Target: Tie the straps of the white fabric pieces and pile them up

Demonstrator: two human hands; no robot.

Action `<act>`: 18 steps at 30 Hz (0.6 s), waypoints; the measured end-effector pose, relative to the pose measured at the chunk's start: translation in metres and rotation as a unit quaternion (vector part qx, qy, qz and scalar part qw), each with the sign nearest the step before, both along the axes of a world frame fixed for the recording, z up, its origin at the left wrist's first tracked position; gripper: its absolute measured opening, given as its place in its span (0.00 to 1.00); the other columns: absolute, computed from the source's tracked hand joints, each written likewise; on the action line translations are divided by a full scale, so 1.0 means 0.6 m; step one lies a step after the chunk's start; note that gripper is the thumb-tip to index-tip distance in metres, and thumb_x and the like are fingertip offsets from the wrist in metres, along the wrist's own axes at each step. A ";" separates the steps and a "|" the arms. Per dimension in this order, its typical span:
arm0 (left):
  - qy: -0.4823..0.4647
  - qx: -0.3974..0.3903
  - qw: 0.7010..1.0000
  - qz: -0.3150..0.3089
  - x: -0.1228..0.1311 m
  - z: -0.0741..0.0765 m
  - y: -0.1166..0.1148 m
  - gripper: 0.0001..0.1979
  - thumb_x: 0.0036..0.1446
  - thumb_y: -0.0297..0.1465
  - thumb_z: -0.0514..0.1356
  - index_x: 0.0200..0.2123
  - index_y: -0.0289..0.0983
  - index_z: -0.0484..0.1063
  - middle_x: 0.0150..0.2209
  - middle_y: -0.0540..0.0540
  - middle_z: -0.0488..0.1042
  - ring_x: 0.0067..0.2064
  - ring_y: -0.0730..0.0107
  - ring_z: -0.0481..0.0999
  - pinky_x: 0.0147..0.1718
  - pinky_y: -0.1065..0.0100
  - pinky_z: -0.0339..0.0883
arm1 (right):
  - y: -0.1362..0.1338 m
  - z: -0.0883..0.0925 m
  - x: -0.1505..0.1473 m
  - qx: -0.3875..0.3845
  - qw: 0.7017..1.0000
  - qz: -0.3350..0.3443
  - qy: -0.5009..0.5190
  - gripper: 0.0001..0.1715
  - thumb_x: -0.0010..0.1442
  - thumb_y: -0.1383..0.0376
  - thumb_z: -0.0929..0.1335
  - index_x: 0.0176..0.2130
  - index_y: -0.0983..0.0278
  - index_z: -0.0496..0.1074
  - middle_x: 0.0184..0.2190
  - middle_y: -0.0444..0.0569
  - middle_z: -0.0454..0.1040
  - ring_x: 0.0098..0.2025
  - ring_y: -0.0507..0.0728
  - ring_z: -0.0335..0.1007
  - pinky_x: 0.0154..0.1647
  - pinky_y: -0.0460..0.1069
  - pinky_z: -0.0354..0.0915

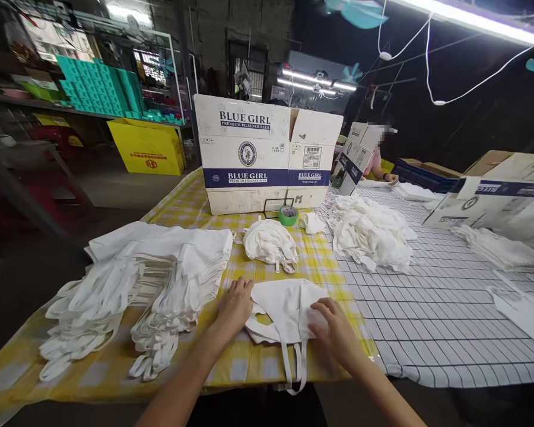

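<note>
A white cloth piece with straps (pixel 289 302) lies on the yellow checked tablecloth (pixel 244 370) in front of me, its straps hanging over the near edge. My left hand (pixel 237 302) rests at its upper left edge, fingers apart. Over its right side is my right hand (pixel 333 326), fingers spread and slightly curled, touching the fabric. To the left lies a large stack of similar white pieces (pixel 160 255) with straps toward me. Beyond the single piece sits a small heap of them (pixel 270 242).
A Blue Girl carton (pixel 244 148) stands behind the heap, with green tape (pixel 288 215) before it. On the right checked table (pixel 409 320) are a white fabric pile (pixel 369 231) and another carton (pixel 471 201). A person's hand (pixel 390 177) shows beyond.
</note>
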State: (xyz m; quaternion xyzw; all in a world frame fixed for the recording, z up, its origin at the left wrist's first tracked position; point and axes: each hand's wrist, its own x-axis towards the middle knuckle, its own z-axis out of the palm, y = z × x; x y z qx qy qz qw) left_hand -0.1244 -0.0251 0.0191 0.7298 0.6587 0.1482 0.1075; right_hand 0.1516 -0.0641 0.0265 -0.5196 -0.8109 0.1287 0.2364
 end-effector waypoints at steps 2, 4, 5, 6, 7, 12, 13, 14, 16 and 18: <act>-0.007 0.006 1.000 0.017 -0.004 -0.009 0.006 0.19 0.48 0.20 0.51 0.45 0.36 0.68 0.42 0.42 0.67 0.47 0.62 0.65 0.46 0.65 0.58 | -0.014 0.003 -0.006 -0.018 0.997 0.064 -0.024 0.22 0.53 0.67 0.67 0.48 0.56 0.65 0.51 0.50 0.62 0.52 0.61 0.58 0.50 0.54 0.59; -0.027 0.005 0.999 0.029 -0.008 -0.012 0.012 0.14 0.47 0.19 0.51 0.36 0.36 0.70 0.38 0.43 0.69 0.44 0.63 0.67 0.43 0.66 0.58 | -0.022 0.002 -0.012 -0.037 0.989 0.130 -0.053 0.20 0.52 0.70 0.67 0.46 0.56 0.67 0.52 0.48 0.62 0.51 0.60 0.59 0.49 0.53 0.59; -0.046 0.003 0.998 0.037 -0.010 -0.011 0.016 0.12 0.46 0.19 0.51 0.33 0.36 0.69 0.36 0.44 0.70 0.41 0.64 0.67 0.41 0.67 0.59 | -0.024 0.000 -0.013 -0.046 0.986 0.148 -0.065 0.16 0.53 0.71 0.66 0.42 0.57 0.69 0.49 0.48 0.64 0.48 0.59 0.60 0.47 0.52 0.60; -0.072 0.001 0.996 0.050 -0.012 -0.007 0.019 0.11 0.46 0.19 0.51 0.31 0.36 0.68 0.34 0.45 0.70 0.39 0.65 0.68 0.38 0.68 0.59 | -0.024 -0.003 -0.013 -0.054 0.984 0.156 -0.073 0.11 0.54 0.72 0.65 0.38 0.59 0.70 0.46 0.48 0.67 0.45 0.57 0.62 0.45 0.51 0.60; -0.104 0.005 0.992 0.067 -0.014 -0.001 0.022 0.11 0.46 0.19 0.50 0.31 0.37 0.68 0.32 0.46 0.71 0.36 0.66 0.69 0.36 0.69 0.59 | -0.024 -0.006 -0.012 -0.062 0.983 0.155 -0.078 0.08 0.55 0.72 0.64 0.34 0.60 0.69 0.41 0.48 0.68 0.42 0.56 0.63 0.42 0.50 0.60; -0.262 0.068 0.956 0.114 -0.025 0.051 0.030 0.07 0.50 0.25 0.49 0.31 0.37 0.66 0.28 0.50 0.70 0.30 0.70 0.67 0.29 0.72 0.56 | -0.033 0.009 0.005 -0.126 0.975 0.172 -0.058 0.07 0.54 0.73 0.63 0.27 0.63 0.65 0.28 0.44 0.68 0.33 0.53 0.63 0.33 0.46 0.58; -0.271 0.067 0.954 0.105 -0.022 0.064 0.028 0.06 0.50 0.27 0.50 0.29 0.37 0.65 0.26 0.52 0.68 0.29 0.71 0.66 0.28 0.73 0.55 | -0.036 0.020 0.005 -0.137 0.974 0.174 -0.038 0.06 0.55 0.72 0.63 0.28 0.62 0.65 0.28 0.44 0.68 0.32 0.52 0.63 0.33 0.46 0.58; -0.273 0.065 0.955 0.093 -0.016 0.078 0.024 0.05 0.49 0.28 0.50 0.26 0.37 0.64 0.23 0.53 0.66 0.27 0.72 0.64 0.26 0.73 0.53 | -0.038 0.032 0.001 -0.138 0.976 0.166 -0.008 0.05 0.56 0.70 0.62 0.30 0.62 0.65 0.29 0.44 0.68 0.32 0.52 0.63 0.32 0.46 0.58; -0.267 0.068 0.959 0.062 0.010 0.107 0.010 0.04 0.47 0.29 0.52 0.22 0.37 0.62 0.20 0.55 0.61 0.24 0.74 0.60 0.24 0.73 0.50 | -0.038 0.062 -0.020 -0.108 0.984 0.121 0.074 0.05 0.58 0.66 0.62 0.38 0.61 0.64 0.35 0.46 0.69 0.33 0.52 0.64 0.32 0.46 0.59; -0.259 0.080 0.962 0.024 0.048 0.135 -0.010 0.04 0.45 0.28 0.54 0.21 0.37 0.60 0.19 0.55 0.59 0.23 0.76 0.58 0.23 0.73 0.48 | -0.028 0.091 -0.052 -0.057 0.985 0.067 0.151 0.20 0.57 0.64 0.64 0.50 0.60 0.59 0.44 0.50 0.67 0.36 0.53 0.64 0.33 0.47 0.60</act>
